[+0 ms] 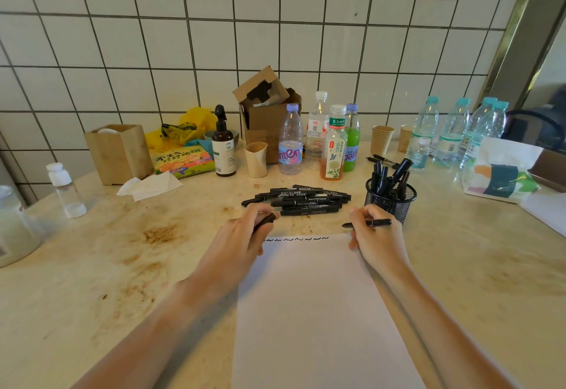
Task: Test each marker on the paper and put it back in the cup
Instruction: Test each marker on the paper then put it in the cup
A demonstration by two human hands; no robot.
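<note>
A white sheet of paper (312, 312) lies in front of me, with a row of short black squiggles along its top edge. My right hand (375, 237) holds a black marker (378, 222) level just above the paper's top right corner, its tip pointing left. My left hand (245, 232) rests at the paper's top left corner, closed on a black marker cap (266, 221). A pile of several black markers (301, 198) lies just behind the paper. To its right stands the black mesh cup (392, 200) with several markers upright in it.
Plastic bottles (291, 143) and a brown pump bottle (223, 149) stand behind the pile, by an open cardboard box (266, 113). More water bottles (453, 131), paper cups (381, 139) and a white bag (499, 171) sit right. A wooden box (119, 153), tissue (150, 186) and small bottle (66, 189) are left.
</note>
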